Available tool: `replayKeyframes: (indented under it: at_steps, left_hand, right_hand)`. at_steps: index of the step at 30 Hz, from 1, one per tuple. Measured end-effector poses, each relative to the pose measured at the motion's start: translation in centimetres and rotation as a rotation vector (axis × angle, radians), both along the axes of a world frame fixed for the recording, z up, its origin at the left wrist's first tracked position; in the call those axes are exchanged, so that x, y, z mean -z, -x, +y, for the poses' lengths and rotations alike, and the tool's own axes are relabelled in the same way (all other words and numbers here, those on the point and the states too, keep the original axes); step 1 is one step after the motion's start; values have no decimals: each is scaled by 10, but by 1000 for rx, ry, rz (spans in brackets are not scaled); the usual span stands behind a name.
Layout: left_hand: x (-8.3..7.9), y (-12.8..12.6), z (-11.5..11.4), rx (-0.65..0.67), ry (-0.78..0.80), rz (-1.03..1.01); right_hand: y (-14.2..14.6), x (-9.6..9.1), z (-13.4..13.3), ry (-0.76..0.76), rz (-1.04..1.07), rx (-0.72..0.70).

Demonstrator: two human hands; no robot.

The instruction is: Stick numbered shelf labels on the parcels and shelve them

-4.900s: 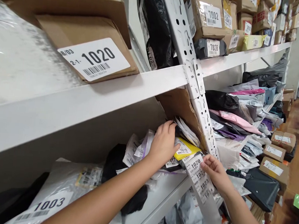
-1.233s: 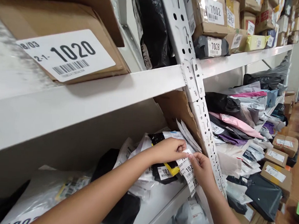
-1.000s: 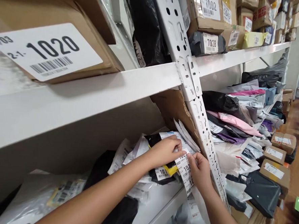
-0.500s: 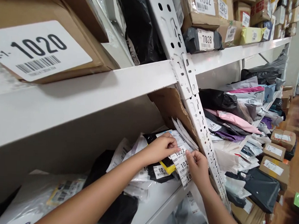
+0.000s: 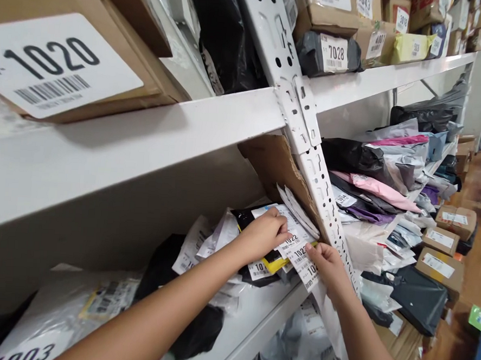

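Since the earliest frame, my left hand point(image 5: 267, 233) has moved onto label 1022 point(image 5: 289, 246); I can't tell whether its curled fingers point(image 5: 277, 223) grip or press. Right fingers point(image 5: 313, 252) pinch the label strip point(image 5: 305, 266). Beneath lies the black parcel point(image 5: 245, 218), near the shelf's point(image 5: 259, 311) right end. Labelling, I judge; next calls for freeing 1022 cleanly.

Two bare hands point(image 5: 267, 229), bare forearms point(image 5: 159, 308), slim wrists point(image 5: 241, 252), slender fingers point(image 5: 277, 224)

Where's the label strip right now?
In the head view's lower half, right of centre: the label strip slants between the left hand and the right hand, by the yellow parcel.
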State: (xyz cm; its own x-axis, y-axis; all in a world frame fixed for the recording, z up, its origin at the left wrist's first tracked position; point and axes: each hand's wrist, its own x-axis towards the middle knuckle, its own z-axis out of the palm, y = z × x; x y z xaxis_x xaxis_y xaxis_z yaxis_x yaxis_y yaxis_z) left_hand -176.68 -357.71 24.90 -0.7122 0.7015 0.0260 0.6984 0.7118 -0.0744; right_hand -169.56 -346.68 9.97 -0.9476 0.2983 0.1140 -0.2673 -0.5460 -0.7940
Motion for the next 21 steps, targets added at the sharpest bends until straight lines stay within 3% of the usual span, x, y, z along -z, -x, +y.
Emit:
replayKeyframes:
  at_steps: [5,9,14,18,21]
  left_hand:
    - [2,1,0,10,12,20]
    - [4,3,-2,50,17,33]
    - [6,2,-5,86,-6,42]
    - [9,-3,-9,61,-129,14]
    - [7,-4,-12,130,-78,-19]
  right_hand:
    - [-10,11,7,45,-18,-194]
    - [-13,28,5,76,-45,-98]
    - [-25,44,5,149,7,-212]
    - [-35,49,17,74,118,-215]
    - [-42,48,32,-21,183,-236]
